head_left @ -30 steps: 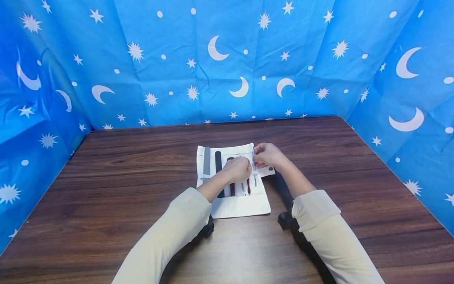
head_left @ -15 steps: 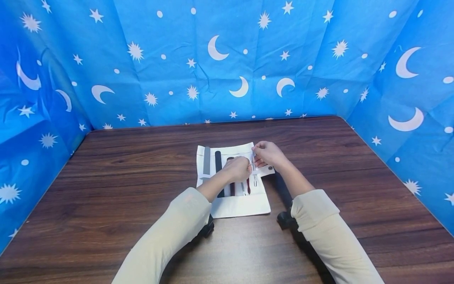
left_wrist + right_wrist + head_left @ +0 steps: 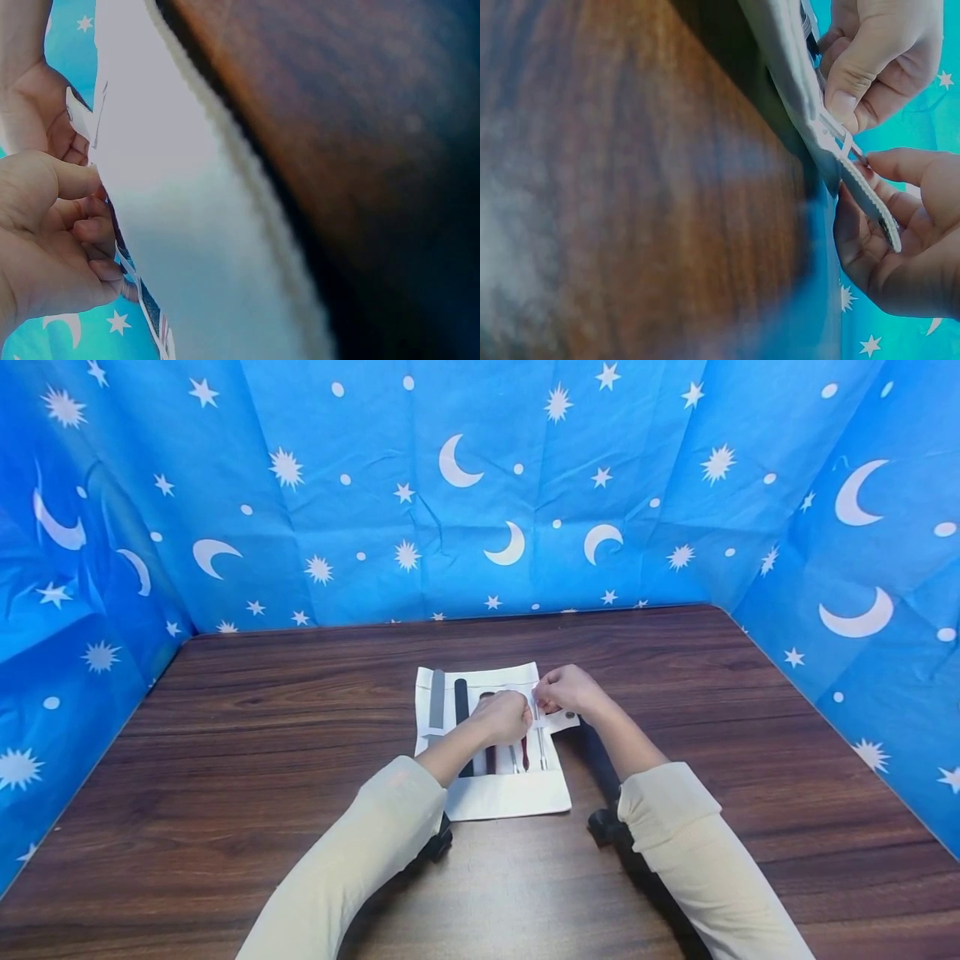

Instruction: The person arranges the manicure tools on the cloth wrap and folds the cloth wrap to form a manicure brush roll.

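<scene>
In the white pouch (image 3: 510, 798), a grey file (image 3: 437, 702) and a black file (image 3: 461, 700) are held toward ten o'clock and, toward three, a silver tool (image 3: 542, 748) is pinched by the right hand (image 3: 570, 689), while the hold of the curled left hand (image 3: 504, 717) cannot be told.

The person across the room wears a pale cream garment, its left sleeve (image 3: 341, 864) and right sleeve (image 3: 716, 868) full along the forearm and lined with soft creases. Each ends in a wide, turned-back cuff; on the right cuff (image 3: 667, 797) I can see the cloth doubled into a thick fold. A black fitting (image 3: 438, 843) pokes out beneath the left cuff (image 3: 408, 789), and a rounded black knob (image 3: 602, 827) beneath the right. Left grip (image 3: 506, 717) and right grip (image 3: 572, 688) are bare, a short thumbnail (image 3: 844, 102) showing on the left.
</scene>
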A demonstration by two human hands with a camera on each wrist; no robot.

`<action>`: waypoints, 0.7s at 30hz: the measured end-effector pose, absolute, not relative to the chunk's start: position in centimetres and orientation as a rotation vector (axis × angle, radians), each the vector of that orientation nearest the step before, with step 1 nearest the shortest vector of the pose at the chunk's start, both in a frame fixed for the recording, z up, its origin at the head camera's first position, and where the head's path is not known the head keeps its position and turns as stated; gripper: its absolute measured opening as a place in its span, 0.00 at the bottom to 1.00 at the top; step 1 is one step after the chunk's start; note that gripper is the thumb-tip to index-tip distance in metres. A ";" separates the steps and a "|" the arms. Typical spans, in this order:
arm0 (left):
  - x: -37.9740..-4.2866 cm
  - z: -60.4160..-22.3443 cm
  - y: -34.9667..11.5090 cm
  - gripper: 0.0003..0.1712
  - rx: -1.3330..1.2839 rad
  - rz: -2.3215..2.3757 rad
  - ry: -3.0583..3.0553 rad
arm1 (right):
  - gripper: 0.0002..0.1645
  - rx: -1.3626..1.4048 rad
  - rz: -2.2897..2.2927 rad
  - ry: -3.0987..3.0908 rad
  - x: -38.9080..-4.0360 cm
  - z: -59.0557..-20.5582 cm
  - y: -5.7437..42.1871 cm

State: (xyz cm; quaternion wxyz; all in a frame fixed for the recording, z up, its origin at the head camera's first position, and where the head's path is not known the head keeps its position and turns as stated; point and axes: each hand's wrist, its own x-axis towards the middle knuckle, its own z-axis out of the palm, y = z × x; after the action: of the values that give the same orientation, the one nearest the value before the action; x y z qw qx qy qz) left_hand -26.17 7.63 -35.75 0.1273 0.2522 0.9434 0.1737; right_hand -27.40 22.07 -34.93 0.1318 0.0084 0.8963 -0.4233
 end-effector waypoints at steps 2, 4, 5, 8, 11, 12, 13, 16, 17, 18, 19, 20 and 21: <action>-26.2 -35.8 7.6 0.22 0.733 0.506 2.745 | 0.10 0.003 -1.169 2.622 -27.3 -35.0 22.2; -26.2 -35.8 7.6 0.22 0.731 0.515 2.740 | 0.11 -0.017 -1.124 2.643 -27.4 -35.2 22.2; -26.2 -35.7 7.6 0.22 0.733 0.513 2.741 | 0.11 -0.024 -1.099 2.655 -27.4 -35.2 22.3; -26.1 -35.6 7.6 0.23 0.739 0.511 2.742 | 0.11 -0.027 -1.043 2.687 -27.3 -35.2 22.2; -26.2 -35.5 7.5 0.23 0.741 0.516 2.747 | 0.11 -0.006 -1.044 2.714 -27.3 -35.0 22.1; -26.2 -35.4 7.4 0.23 0.740 0.534 2.743 | 0.12 0.009 -1.068 2.716 -27.3 -34.9 22.1; -26.2 -35.4 7.4 0.23 0.740 0.558 2.735 | 0.13 0.024 -1.099 2.713 -27.3 -34.8 22.2; -26.4 -35.2 7.1 0.21 0.726 0.681 2.707 | 0.15 0.049 -1.206 2.713 -27.0 -34.0 22.5; -26.5 -35.1 6.8 0.20 0.718 0.724 2.698 | 0.15 0.041 -1.234 2.710 -26.8 -33.7 22.7; -26.6 -34.8 6.6 0.17 0.703 0.772 2.691 | 0.15 0.035 -1.254 2.706 -26.5 -33.4 23.0; -26.8 -34.6 6.2 0.15 0.685 0.810 2.690 | 0.15 0.017 -1.276 2.698 -26.2 -33.1 23.2; -27.0 -34.2 5.8 0.12 0.660 0.844 2.698 | 0.15 -0.006 -1.284 2.696 -25.8 -32.8 23.4; -27.2 -33.9 5.4 0.11 0.632 0.858 2.718 | 0.15 -0.033 -1.285 2.687 -25.3 -32.6 23.7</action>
State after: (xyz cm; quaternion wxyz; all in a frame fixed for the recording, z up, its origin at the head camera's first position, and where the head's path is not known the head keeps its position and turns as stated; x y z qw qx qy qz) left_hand -27.20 5.37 -33.89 0.1108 0.2153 0.9252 0.2922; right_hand -25.30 23.70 -32.57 0.0814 -0.0110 0.8991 -0.4300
